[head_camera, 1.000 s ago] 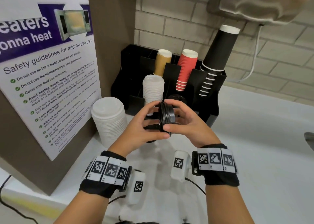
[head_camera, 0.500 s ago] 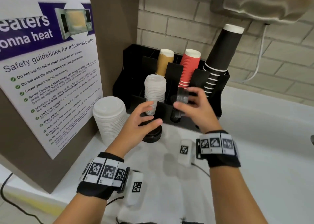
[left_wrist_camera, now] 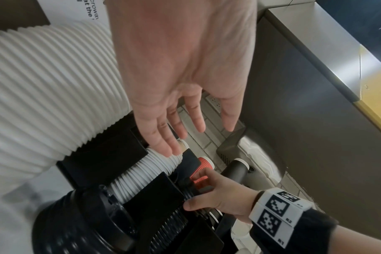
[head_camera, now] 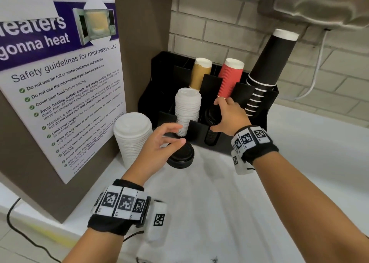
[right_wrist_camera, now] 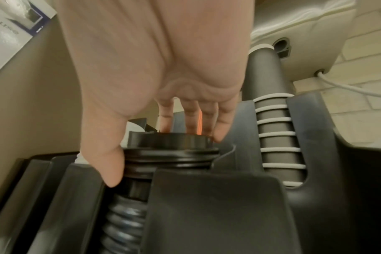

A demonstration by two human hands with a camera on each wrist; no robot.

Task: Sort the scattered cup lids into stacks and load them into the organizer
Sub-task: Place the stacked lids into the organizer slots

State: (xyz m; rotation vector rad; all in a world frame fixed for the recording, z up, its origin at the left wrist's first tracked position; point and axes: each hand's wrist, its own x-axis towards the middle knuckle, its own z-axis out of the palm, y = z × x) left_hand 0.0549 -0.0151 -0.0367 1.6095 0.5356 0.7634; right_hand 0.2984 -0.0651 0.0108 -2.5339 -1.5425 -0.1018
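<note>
Right hand (head_camera: 229,115) grips black lids (right_wrist_camera: 170,147) in organizer (head_camera: 265,111) slot — left hand (head_camera: 159,145) open, hovering w/ fingers spread.

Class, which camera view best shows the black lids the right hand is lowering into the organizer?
The right wrist view: the black lids fill its centre, thumb and fingertips of the right hand pinching their rim above the slot. The head view mostly hides them behind the hand; the left wrist view shows them small and from the side.
</note>
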